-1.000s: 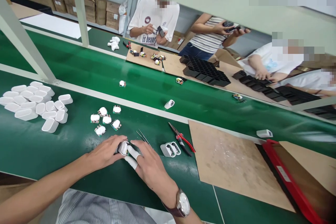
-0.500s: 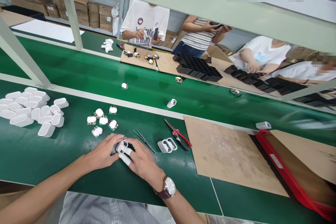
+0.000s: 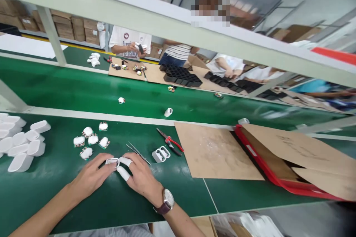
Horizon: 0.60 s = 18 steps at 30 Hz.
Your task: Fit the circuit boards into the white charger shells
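Note:
A small white oval plastic case (image 3: 112, 160) sits between my two hands, its open end facing up, with something dark inside. My left hand (image 3: 93, 176) is closed around its left side, thumb across the opening. White finger cots cover the thumb and forefinger of my right hand (image 3: 143, 177), which pinch the case's right end. Beyond my left hand lie several circuit boards with white-wrapped tops (image 3: 93, 139). Tweezers (image 3: 139, 153) lie just past my right hand. Two white cases with parts inside (image 3: 161, 154) stand to its right, near red-handled pliers (image 3: 170, 142).
Several empty-looking white cases (image 3: 20, 161) cluster at the left. A cardboard sheet (image 3: 214, 155) and a red tray (image 3: 264, 170) holding cardboard lie right. Behind runs a green conveyor belt (image 3: 139, 109) carrying a white case (image 3: 168, 112) and boards. Co-workers sit or stand across it.
The camera view has swung right and tilted up, so the bench appears further left. My left thumb now lies over the case opening, where my right fingers were before.

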Tool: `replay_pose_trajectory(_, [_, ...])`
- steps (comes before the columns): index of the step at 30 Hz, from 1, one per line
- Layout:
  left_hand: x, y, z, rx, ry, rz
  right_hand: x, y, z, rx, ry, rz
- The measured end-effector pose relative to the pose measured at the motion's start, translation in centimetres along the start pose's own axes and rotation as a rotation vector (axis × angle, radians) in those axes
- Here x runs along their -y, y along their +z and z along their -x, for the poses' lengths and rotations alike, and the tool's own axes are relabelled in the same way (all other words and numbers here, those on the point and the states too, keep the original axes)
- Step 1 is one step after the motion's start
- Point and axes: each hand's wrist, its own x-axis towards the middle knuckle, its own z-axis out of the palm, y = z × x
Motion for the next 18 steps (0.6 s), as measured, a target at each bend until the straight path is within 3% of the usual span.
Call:
replay_pose_trajectory(7, [1.0,0.4,0.4,0.084,-0.029,-0.023,-1.4,-3.6,-2.9,-0.013,-0.05,0.147])
replay_pose_trajectory(12, [1.0,1.1,0.8,0.011,-0.039,-0.058,-7.4,-6.1,-9.6,0.207,0.163,0.359])
replay_pose_trajectory(18, [1.3,1.3,1.8,0.01,-0.115,-0.007,-14.7,-3.9,-19.5,0.309,0.29,0.444])
